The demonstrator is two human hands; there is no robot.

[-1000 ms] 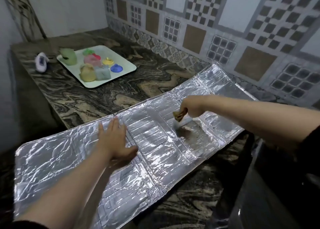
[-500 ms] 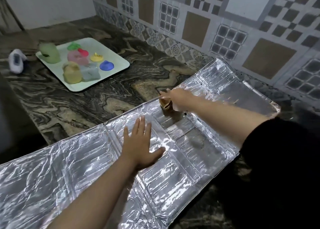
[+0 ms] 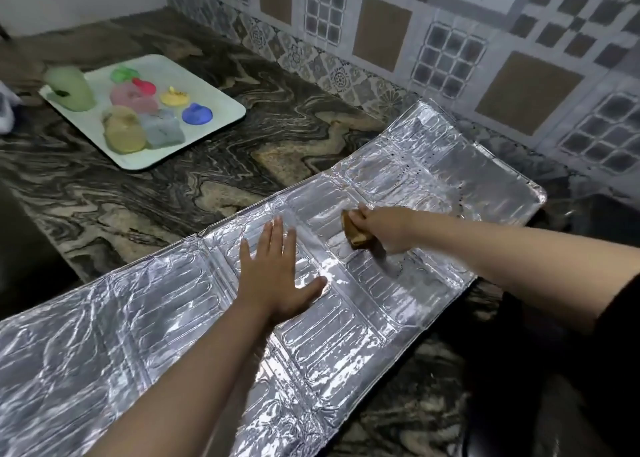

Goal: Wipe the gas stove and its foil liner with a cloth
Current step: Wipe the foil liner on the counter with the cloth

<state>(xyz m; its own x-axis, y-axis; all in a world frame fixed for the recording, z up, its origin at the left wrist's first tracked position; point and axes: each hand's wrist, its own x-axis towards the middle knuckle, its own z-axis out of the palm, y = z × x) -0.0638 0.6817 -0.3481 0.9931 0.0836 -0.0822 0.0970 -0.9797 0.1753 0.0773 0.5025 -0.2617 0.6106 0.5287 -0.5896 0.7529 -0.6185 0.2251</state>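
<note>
Silver foil liner [image 3: 145, 318], crinkled and embossed with rows of long oval ridges, stretches in a broad band from the lower left of the frame up to the right of centre, lying flat on a dark marble counter [image 3: 166, 193] veined in grey and tan. The left hand [image 3: 275, 280] rests palm down near the middle of the frame, fingers straight and together, thumb spread to the right, pressing the liner and gripping nothing. Just to its right and a little higher, the right hand [image 3: 384, 229] is curled round a small brown cloth [image 3: 355, 231], which sticks out at the hand's left side and touches the liner. A dull, smudged patch [image 3: 388, 266] shows on the foil just below that hand, and a line of small dark specks [image 3: 460, 200] runs near the liner's far right end.

In the upper left of the frame a pale rectangular tray [image 3: 221, 124] sits on the counter, well apart from the liner, holding several soft-looking shapes in green, pink, yellow, blue and grey. Patterned wall tiles [image 3: 381, 34] in grey, tan and white fill the top and upper right.
</note>
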